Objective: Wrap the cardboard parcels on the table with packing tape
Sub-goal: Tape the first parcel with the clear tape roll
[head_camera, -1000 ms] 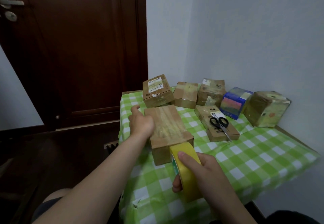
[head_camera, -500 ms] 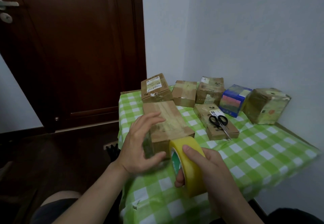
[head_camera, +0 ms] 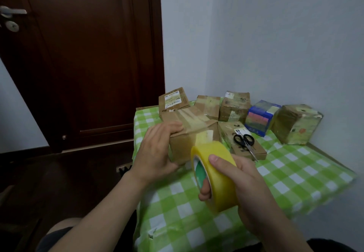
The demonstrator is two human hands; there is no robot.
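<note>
A long brown cardboard parcel is lifted at its near end over the green checked table. My left hand grips its near left corner, fingers over the top and thumb under the front face. My right hand holds a big yellow roll of packing tape, thumb on the outside and fingers through the core. A strip of tape runs from the roll up onto the parcel's near end.
Several other parcels stand along the back by the wall, with a blue box and a taped cube. Black scissors lie on a flat parcel. A dark wooden door is at left.
My left hand has come from the parcel's far end to its near left corner and tipped that end up. The tape roll has risen slightly with my right hand.
</note>
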